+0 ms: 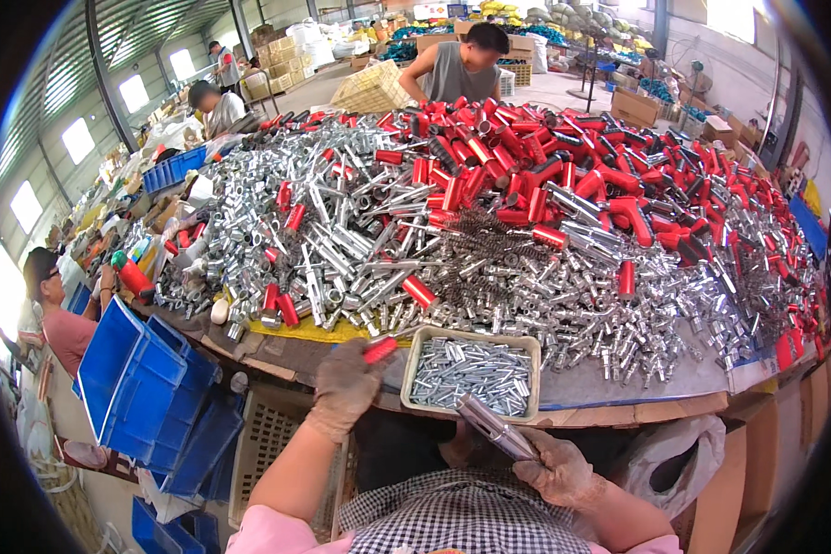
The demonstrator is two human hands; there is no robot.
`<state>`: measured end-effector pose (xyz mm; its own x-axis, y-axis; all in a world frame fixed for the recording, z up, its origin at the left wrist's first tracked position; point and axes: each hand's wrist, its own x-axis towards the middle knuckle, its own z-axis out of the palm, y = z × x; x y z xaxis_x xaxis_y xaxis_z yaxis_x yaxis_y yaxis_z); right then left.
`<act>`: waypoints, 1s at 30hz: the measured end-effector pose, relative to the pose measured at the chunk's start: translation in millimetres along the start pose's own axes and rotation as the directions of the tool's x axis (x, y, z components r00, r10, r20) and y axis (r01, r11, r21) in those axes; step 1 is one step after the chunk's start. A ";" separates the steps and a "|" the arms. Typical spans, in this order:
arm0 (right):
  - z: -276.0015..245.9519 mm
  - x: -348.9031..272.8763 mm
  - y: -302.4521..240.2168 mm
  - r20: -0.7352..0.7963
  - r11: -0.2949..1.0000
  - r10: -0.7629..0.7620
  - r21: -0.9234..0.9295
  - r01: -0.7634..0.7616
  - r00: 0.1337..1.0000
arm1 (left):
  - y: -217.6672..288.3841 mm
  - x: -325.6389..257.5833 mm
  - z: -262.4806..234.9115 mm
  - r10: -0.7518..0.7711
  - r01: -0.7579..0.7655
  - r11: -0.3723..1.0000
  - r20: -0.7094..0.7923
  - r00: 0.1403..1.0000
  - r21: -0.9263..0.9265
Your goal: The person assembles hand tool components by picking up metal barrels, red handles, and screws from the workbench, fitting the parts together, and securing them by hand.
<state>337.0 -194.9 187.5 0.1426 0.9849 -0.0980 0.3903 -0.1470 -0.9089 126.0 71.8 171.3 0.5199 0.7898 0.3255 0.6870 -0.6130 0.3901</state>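
Observation:
My left hand point(343, 383), in a worn cloth glove, is closed on a short red plastic sleeve point(379, 349) at the table's front edge. In my gloved right hand point(556, 469) lies a shiny metal tube point(494, 427), held low over my lap and pointing up-left toward a shallow tray point(472, 335) full of small silver pins. The tray sits between my hands on the table edge. Beyond it spreads a big heap of silver metal tubes point(489, 277) mixed with red handles point(545, 166).
Blue plastic bins point(148, 397) and a beige crate point(268, 443) stand at my lower left. A person point(55, 305) sits at the left; others work at the far side. Black springs point(475, 231) lie in the heap. A white bag point(683, 452) hangs at the right.

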 end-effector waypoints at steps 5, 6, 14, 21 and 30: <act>7.1 7.6 -2.1 0.149 0.851 0.109 0.498 -0.170 0.983 | 12.3 -6.5 -37.2 0.115 0.322 0.222 0.353 0.929 -0.920; 10.0 9.0 -0.9 0.139 0.853 0.118 0.493 -0.172 0.983 | 19.6 -9.5 -35.0 0.125 0.323 0.213 0.354 0.927 -0.922; -1.0 13.5 -7.1 0.379 0.949 0.192 0.163 -0.270 0.905 | 25.8 -2.8 -48.2 0.419 0.140 0.368 0.299 0.858 -0.919; 2.0 13.0 -6.6 0.392 0.914 0.162 0.286 -0.288 0.905 | 23.3 13.5 -35.2 0.520 0.055 0.424 0.293 0.802 -0.904; 6.1 28.4 -30.0 0.190 0.699 0.106 0.684 -0.209 0.976 | 58.3 -20.2 7.9 0.028 0.216 0.187 0.225 0.974 -0.958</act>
<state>323.8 -162.0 209.5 0.0078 0.9631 -0.2692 -0.3789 -0.2463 -0.8920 159.5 20.3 180.7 0.6398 0.7568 0.1340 -0.2457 0.0363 0.9687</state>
